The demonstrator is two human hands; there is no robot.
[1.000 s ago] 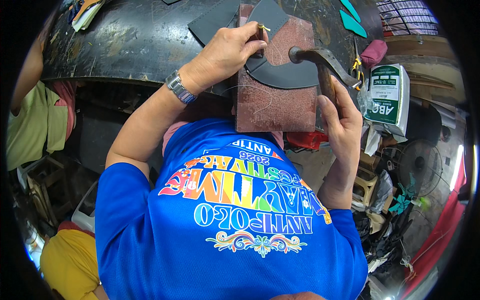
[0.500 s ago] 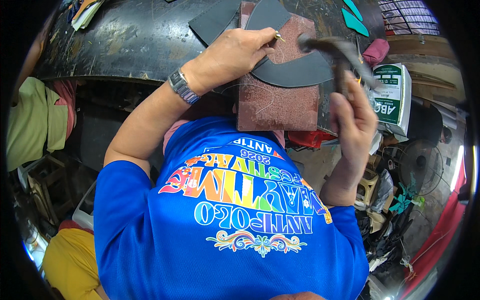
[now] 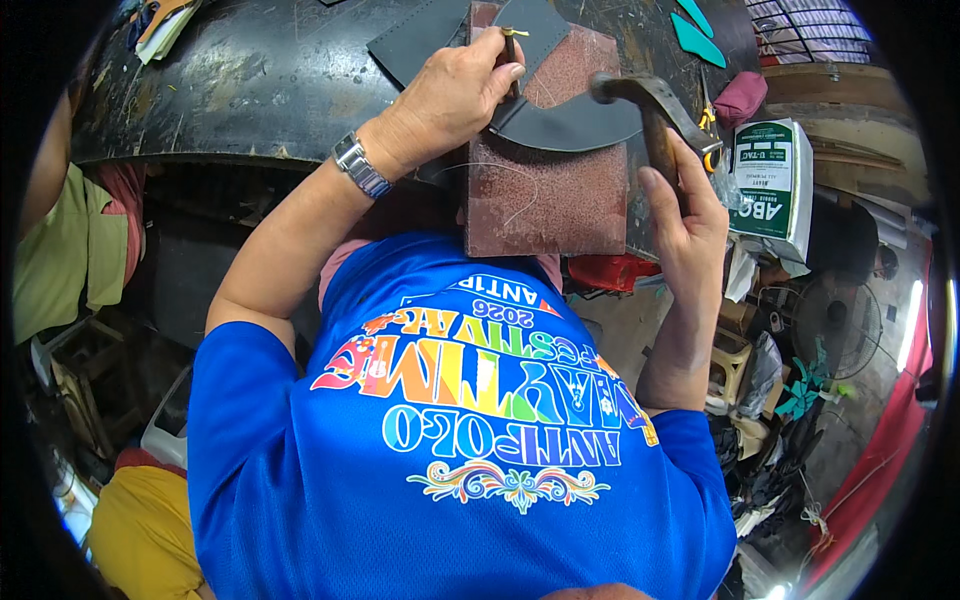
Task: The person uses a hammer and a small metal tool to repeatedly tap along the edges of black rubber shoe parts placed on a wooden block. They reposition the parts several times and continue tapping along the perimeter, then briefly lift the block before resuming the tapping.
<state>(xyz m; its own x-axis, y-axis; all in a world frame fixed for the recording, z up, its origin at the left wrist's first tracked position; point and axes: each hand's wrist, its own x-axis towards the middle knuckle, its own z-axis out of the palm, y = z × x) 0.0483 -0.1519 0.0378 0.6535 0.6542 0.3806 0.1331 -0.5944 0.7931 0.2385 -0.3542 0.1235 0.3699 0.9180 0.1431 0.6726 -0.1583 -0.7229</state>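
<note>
My left hand (image 3: 450,95) is closed around a slim dark metal punch (image 3: 511,62), standing nearly upright. Its lower end meets the narrow part of a curved black sheet piece (image 3: 578,128), which looks like leather. Under that piece lies a worn reddish-brown board (image 3: 550,205). To the right, my right hand (image 3: 690,215) grips a hammer (image 3: 655,100) by its wooden handle, the dark metal head raised beside the punch and apart from it. Loose pale thread (image 3: 520,180) curls over the board. Another black piece (image 3: 415,42) lies left of the board.
The dark scuffed table (image 3: 250,90) has teal cutouts (image 3: 697,42), yellow-handled scissors (image 3: 711,135) and a pink bundle (image 3: 741,98) at its right. A white-and-green package (image 3: 772,190) stands beyond. A fan (image 3: 838,320) sits at far right; yellow cloth (image 3: 145,530) shows lower left.
My left hand has turned the punch upright over the black piece. The hammer, blurred before, has shifted slightly left and is sharper. The board and piece appear slightly higher and further left.
</note>
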